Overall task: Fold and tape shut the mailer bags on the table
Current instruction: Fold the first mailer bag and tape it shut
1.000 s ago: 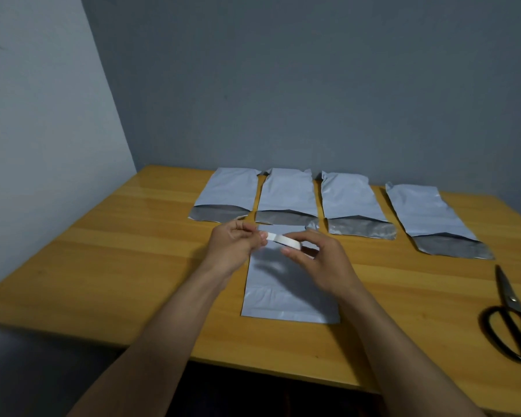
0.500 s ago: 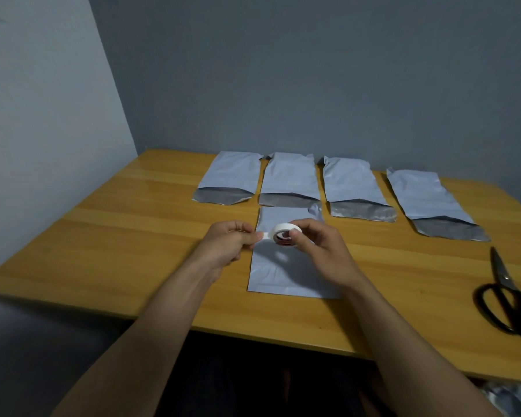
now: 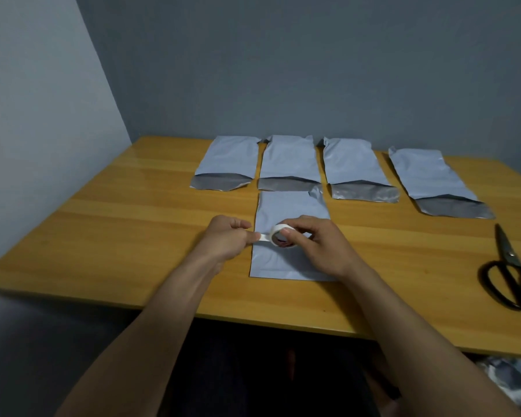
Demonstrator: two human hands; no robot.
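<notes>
The left hand pinches the tape end, now drawn a little off the roll the right hand grips; sealing the bag nears.

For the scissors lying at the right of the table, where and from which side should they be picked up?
Take the scissors by the black handle loops, coming from the near side: the loops lie toward the person and the blades point away. The right hand is nearest but holds the tape roll.
</notes>
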